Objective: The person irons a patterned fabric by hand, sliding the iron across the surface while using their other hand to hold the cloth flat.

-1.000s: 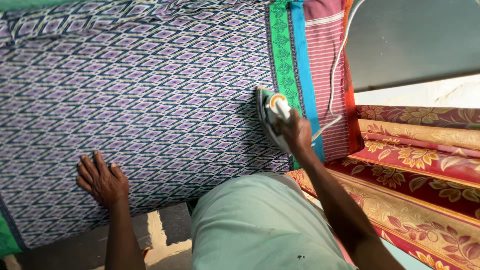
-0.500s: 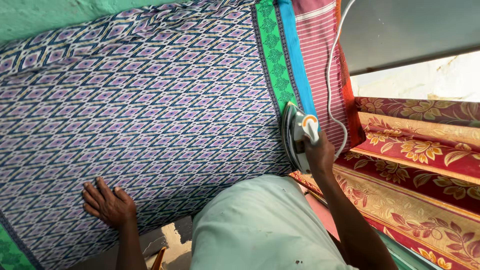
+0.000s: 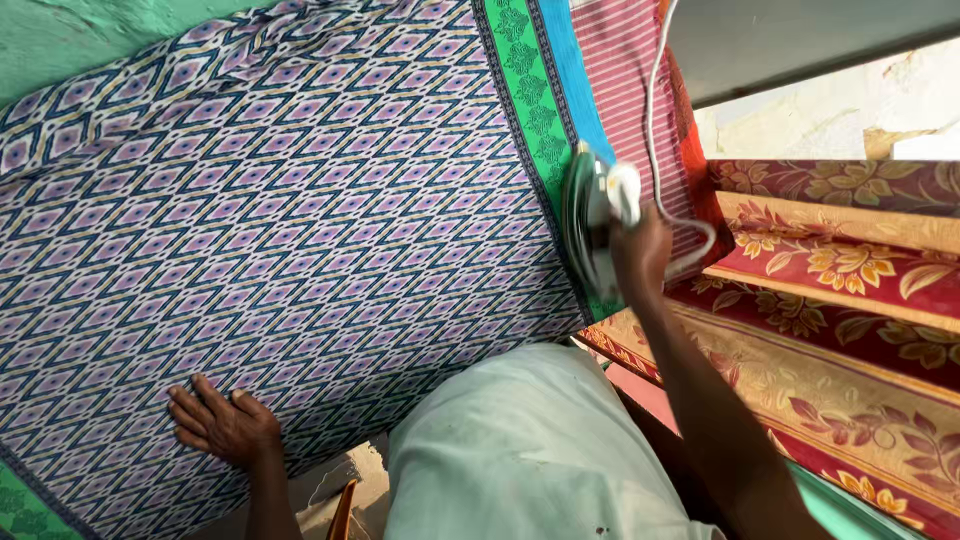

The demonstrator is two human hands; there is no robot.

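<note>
A large cloth with a purple and blue diamond pattern (image 3: pixel 300 220) lies spread flat across the surface. Its right edge carries a green border (image 3: pixel 525 110), a blue stripe and a red striped band. My right hand (image 3: pixel 642 255) grips the handle of a white and green electric iron (image 3: pixel 592 225), which sits tilted at the cloth's green border. Its white cord (image 3: pixel 655 110) runs up and away. My left hand (image 3: pixel 222 425) lies flat with fingers spread on the cloth's near edge.
Folded red and gold floral fabrics (image 3: pixel 850 300) lie stacked at the right. A grey panel (image 3: pixel 800 40) stands at the top right. A green surface (image 3: pixel 90 40) shows at the top left. My pale green shirt (image 3: pixel 530 450) fills the bottom middle.
My right hand has carried the iron to the right, from the patterned part onto the green border. My left hand has stayed pressed on the near edge.
</note>
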